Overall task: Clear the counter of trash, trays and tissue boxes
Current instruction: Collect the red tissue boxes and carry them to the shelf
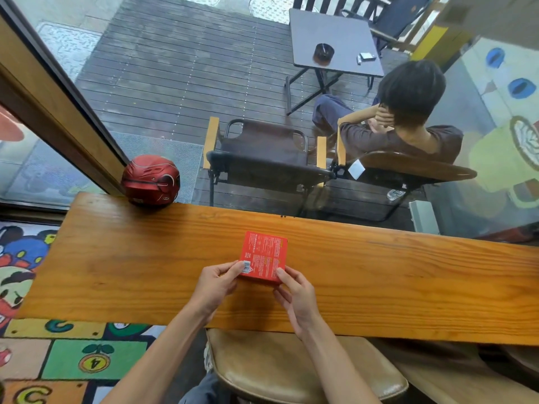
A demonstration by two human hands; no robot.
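Note:
A flat red box [264, 255] with white print and a barcode is held over the middle of the long wooden counter [379, 275]. My left hand [217, 282] pinches its near left corner by the barcode. My right hand [294, 295] grips the near right corner with thumb on top. Whether the far edge of the box touches the wood cannot be told.
A red helmet [150, 180] sits at the counter's far left edge by the window frame. A brown padded stool [291, 365] stands under the near edge. Behind the glass a person [408, 118] sits on a chair, with an empty chair [262, 158] and a grey table [335, 42] outside.

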